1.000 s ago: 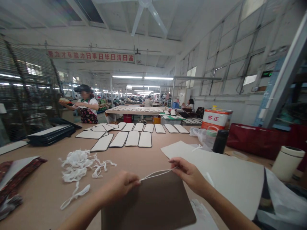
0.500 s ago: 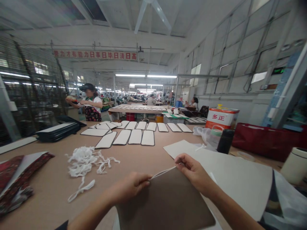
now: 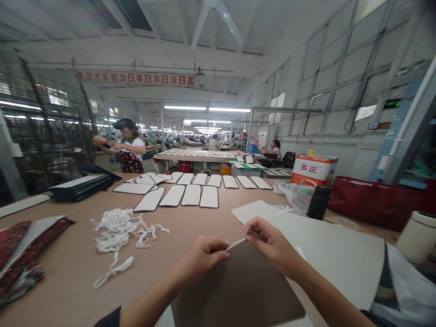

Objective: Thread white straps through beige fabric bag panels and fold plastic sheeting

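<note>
Directly in front of me is a dark grey-brown flat panel [image 3: 238, 290], its far edge lifted toward my hands. My left hand [image 3: 204, 259] pinches the near-left end of a thin white strip [image 3: 236, 244] along that edge. With thumb and fingers pressed together, my right hand [image 3: 269, 243] grips the strip's other end at the panel's far corner. Whether the fingers also hold the panel's edge is hidden. A tangled pile of white strips [image 3: 117, 229] lies to the left, with a loose looped strip [image 3: 114, 271] below it.
Several white dark-edged pads [image 3: 190, 194] lie across the table [image 3: 78, 254]. A large pale sheet [image 3: 327, 245] is at right, with a black bottle [image 3: 318, 201], a tin can [image 3: 313, 169] and a cream cup [image 3: 417, 238] beyond. Dark folded pieces [image 3: 80, 188] lie left. A co-worker [image 3: 129, 150] stands beyond the table.
My left hand has slid along the panel's edge to the right and slightly up, closer to my right hand. The exposed strip between them is shorter.
</note>
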`<state>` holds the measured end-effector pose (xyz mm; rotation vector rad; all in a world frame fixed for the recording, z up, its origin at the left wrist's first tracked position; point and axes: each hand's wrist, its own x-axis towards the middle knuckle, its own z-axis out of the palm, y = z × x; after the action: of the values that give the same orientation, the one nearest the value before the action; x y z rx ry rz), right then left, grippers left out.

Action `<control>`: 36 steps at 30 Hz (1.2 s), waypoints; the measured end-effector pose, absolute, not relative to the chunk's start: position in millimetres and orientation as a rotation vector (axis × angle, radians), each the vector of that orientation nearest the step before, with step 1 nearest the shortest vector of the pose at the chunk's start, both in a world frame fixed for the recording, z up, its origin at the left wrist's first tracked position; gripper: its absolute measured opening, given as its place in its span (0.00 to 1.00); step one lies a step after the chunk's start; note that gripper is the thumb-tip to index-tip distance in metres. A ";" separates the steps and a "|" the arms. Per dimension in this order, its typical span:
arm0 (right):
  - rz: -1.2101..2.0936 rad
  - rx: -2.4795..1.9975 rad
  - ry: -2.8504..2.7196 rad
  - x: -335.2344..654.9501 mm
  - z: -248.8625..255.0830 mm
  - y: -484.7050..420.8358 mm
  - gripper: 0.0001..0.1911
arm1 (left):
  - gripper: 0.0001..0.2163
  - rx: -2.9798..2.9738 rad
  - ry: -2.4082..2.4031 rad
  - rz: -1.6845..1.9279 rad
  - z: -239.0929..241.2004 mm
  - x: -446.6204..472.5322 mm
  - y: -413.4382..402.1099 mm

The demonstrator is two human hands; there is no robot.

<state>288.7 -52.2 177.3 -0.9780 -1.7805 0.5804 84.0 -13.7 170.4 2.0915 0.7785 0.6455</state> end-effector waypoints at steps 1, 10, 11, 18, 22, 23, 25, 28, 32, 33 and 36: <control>0.580 -0.975 -1.789 288.4 177.4 -52.9 0.04 | 0.13 2.055 0.753 0.644 172.3 84.8 -15.2; 0.606 -0.972 -1.742 281.5 179.6 -60.1 0.07 | 0.12 2.018 0.818 0.785 180.6 94.8 -26.9; 0.591 -0.986 -1.743 281.1 179.8 -61.3 0.08 | 0.12 2.049 0.839 0.806 179.9 95.3 -27.6; 0.288 -1.066 -1.964 275.2 177.7 -68.0 0.14 | 0.13 2.263 0.865 0.860 173.4 97.0 -29.8; 0.273 -1.028 -1.961 275.5 177.4 -68.6 0.08 | 0.14 2.261 0.787 0.817 170.6 93.2 -27.8; 0.289 -1.023 -1.944 276.8 177.3 -68.5 0.08 | 0.14 2.263 0.789 0.786 170.6 91.2 -27.3; 0.330 -1.030 -1.890 280.2 177.1 -67.6 0.07 | 0.14 2.290 0.842 0.725 171.7 86.6 -26.8; 0.357 -1.064 -1.854 284.4 177.8 -65.9 0.09 | 0.14 2.351 0.944 0.707 174.9 81.7 -27.7; -0.053 -1.106 -2.065 281.2 181.2 -69.3 0.12 | 0.13 2.394 0.962 0.724 176.4 84.4 -30.5; -0.213 -1.104 -2.139 278.6 181.6 -71.3 0.12 | 0.13 2.404 0.953 0.723 175.6 86.3 -31.2; -0.470 -1.081 -2.323 269.7 179.3 -75.7 0.10 | 0.14 2.439 0.912 0.742 171.0 91.5 -32.4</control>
<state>269.7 -75.7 179.3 -1.0812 -2.3226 -0.4698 91.5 -32.4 171.0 2.4390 0.9119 0.7418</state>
